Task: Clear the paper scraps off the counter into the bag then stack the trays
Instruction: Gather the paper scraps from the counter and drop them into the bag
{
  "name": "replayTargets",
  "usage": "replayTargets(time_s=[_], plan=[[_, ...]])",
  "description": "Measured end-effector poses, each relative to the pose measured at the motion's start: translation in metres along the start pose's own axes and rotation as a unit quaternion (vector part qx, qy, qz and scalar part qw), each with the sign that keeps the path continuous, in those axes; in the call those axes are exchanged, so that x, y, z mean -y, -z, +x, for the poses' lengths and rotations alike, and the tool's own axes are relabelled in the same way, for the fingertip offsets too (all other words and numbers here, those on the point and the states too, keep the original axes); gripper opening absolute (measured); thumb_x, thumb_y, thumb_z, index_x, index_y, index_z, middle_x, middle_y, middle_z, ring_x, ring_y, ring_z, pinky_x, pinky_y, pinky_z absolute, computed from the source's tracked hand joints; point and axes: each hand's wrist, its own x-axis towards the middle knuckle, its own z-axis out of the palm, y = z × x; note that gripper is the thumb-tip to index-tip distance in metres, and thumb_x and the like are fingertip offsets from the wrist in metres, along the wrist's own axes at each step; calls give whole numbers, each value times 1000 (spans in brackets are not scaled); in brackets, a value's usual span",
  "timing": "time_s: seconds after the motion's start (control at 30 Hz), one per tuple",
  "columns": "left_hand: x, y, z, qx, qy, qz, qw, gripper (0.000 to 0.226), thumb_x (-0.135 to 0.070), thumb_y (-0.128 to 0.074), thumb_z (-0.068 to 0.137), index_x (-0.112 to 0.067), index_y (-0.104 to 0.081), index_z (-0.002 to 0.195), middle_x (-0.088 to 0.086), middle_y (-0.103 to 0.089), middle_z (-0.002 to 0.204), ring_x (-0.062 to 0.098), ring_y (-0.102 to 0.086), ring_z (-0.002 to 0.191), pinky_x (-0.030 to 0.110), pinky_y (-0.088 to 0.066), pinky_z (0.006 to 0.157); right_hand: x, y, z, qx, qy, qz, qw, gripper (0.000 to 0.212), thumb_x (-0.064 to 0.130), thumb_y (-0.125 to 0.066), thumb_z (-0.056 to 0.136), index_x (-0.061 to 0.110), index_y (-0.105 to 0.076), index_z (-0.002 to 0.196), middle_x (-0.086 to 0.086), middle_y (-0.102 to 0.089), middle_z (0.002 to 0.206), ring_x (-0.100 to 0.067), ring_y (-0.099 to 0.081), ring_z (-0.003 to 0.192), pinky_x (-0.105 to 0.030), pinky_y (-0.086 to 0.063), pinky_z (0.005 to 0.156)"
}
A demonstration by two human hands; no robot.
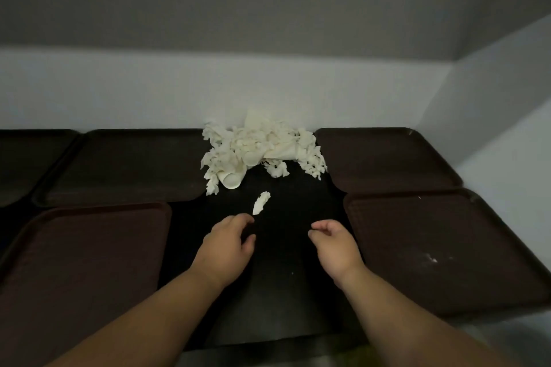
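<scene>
Dark worktop (283, 292) runs along a wall (268, 89), white low down, grey above. Big pile of paper scraps (259, 149) sits back-centre on the worktop, right up against the wall, btwn the back-L tray (128, 164) and the back-R tray (384, 158). Its L edge meets the back-L tray's edge, and its R edge is just beside the back-R tray. A small cup-shaped piece (232, 179) lies on its side at the pile's front-L. One loose scrap (261, 202) lies alone on bare worktop, nearer the person and apart from the pile. L hand (229, 244) hovers palm down just short of that scrap, fingers loosely curled w/ thumb spread, holding nothing. Its forefinger tip is v. close to the scrap's near end; can't tell if touching. R hand (337, 244) is level w/ it, a gap btwn them, fingers loosely curled inward, nothing seen in it. Front-L tray (80, 271) and front-R tray (441, 247) flank the forearms; the front-R tray has a few white specks (430, 259). A fifth tray (18, 164) shows partly at far L. All trays are dark brown, each lying flat on its own.
</scene>
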Motion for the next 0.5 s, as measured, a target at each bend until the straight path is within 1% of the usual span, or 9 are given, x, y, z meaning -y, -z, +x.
replayTargets(time_s=[0.1,0.17,0.23,0.27,0.33,0.37,0.4,0.5], plan=[[13,-5,16,7,15,15,1000,47,-40,-61,96,-34,-47,142,-13,-52,129,5,-51,119,26,-49,99,-3,-8,29,-4,8,-42,999,28,25,-66,94,27,-62,122,3,-59,122,-12,-62,97,-29,-54,80],[14,-10,30,10,14,27,999,52,-42,-60,96,-34,-43,145,-13,-49,134,8,-47,127,28,-46,104,2,-7,53,-6,18,-64,998,36,27,-66,94,28,-57,129,1,-51,134,-10,-61,97,-26,-53,76],[10,-20,45,13,17,38,999,59,-43,-60,96,-33,-37,150,-11,-42,146,11,-39,137,31,-40,112,10,-4,77,-7,25,-86,996,46,27,-66,94,27,-52,138,0,-44,140,-10,-62,90,-24,-53,69],[6,-26,53,14,21,39,999,63,-44,-59,96,-33,-33,153,-9,-38,152,13,-33,142,33,-36,116,13,-4,89,-9,30,-93,995,51,27,-66,94,27,-48,142,-1,-40,142,-11,-63,89,-27,-56,70],[1,-39,70,17,33,39,999,70,-44,-58,97,-33,-23,158,-5,-24,162,16,-20,151,36,-25,121,16,-3,111,-13,43,-111,993,60,27,-67,93,26,-42,147,-3,-34,147,-15,-63,97,-34,-59,84],[-1,-46,79,20,38,41,998,73,-44,-57,98,-34,-18,159,-3,-17,166,17,-13,154,37,-21,123,17,-4,121,-15,47,-117,992,63,26,-67,93,26,-39,150,-3,-31,149,-15,-60,102,-33,-56,90],[-2,-52,89,24,44,42,998,75,-45,-56,98,-36,-13,160,-1,-10,168,19,-8,155,38,-16,124,18,-5,132,-16,50,-119,992,65,25,-66,93,26,-36,151,-3,-28,152,-14,-58,105,-30,-54,92],[-3,-74,122,31,58,58,996,76,-47,-50,101,-37,-4,160,3,5,170,24,5,156,40,-2,125,21,-12,160,-22,63,-131,989,68,23,-65,94,29,-32,153,0,-21,155,-15,-58,107,-26,-49,90]])
